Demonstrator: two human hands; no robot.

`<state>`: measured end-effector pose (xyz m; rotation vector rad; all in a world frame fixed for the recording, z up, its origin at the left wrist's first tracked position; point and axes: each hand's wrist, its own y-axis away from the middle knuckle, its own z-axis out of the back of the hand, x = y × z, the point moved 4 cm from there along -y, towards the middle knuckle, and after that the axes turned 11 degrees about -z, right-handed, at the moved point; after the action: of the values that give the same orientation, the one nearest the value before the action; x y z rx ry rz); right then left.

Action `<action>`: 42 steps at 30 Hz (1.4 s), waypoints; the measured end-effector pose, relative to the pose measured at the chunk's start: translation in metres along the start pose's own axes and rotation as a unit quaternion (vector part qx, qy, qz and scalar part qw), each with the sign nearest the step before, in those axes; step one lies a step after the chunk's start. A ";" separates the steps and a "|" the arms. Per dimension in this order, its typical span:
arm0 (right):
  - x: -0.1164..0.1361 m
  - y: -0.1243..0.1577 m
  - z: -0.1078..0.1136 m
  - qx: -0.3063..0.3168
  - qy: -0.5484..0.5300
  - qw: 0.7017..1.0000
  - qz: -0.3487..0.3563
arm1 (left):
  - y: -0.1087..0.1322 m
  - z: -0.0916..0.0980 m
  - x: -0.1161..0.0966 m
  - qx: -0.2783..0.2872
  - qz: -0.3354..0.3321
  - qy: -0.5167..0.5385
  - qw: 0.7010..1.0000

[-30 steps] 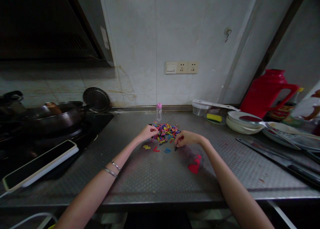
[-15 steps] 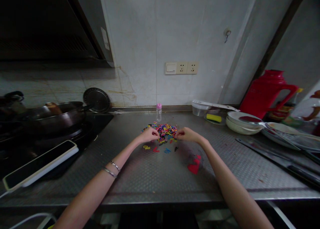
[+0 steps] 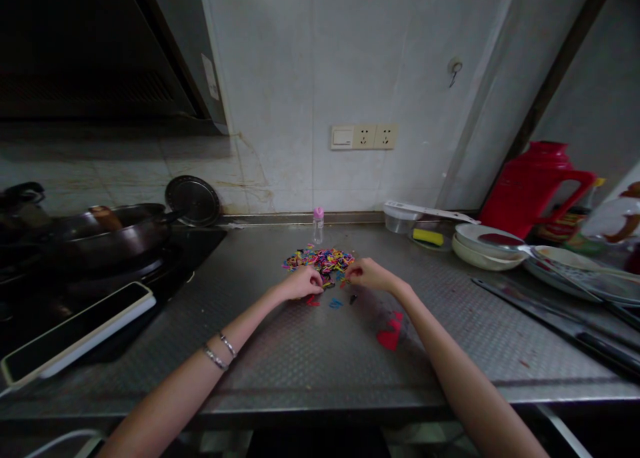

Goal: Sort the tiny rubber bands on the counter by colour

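Ngl, decent room to reach in over the mid front edge of the counter between the forearms, but the colorful pile and bottle block going straight back, with bowls further right.

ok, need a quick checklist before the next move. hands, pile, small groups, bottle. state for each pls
1. Left hand, whether it grips a piece: cannot tell, fingertips too small to read. It is at the pile's near side.
2. Right hand, whether it grips a piece: cannot tell. It is at the pile's right side.
3. Mixed-colour pile on the counter, within reach of both hands: ok.
4. Blue pieces apart from the pile: ok.
5. Red pieces well clear of the left hand in view: not ok, they show right beside it.
6. Pink-capped bottle upright behind the pile: ok.
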<state>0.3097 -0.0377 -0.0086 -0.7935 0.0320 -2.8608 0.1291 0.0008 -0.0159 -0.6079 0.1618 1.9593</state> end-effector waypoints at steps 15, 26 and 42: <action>-0.004 0.002 0.011 -0.039 -0.005 0.999 -0.006 | -0.016 -0.005 -0.022 -0.015 -0.036 0.020 0.999; -0.019 0.003 0.013 0.014 -0.017 0.999 -0.046 | -0.036 -0.035 -0.052 0.010 -0.072 0.043 0.996; -0.020 -0.001 -0.001 0.044 0.008 0.998 -0.050 | 0.007 0.040 0.066 -0.178 0.044 0.131 0.974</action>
<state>0.3258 -0.0335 -0.0195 -0.7758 -0.1337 -2.9378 0.0870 0.0653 -0.0143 -1.1133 -0.0026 2.0022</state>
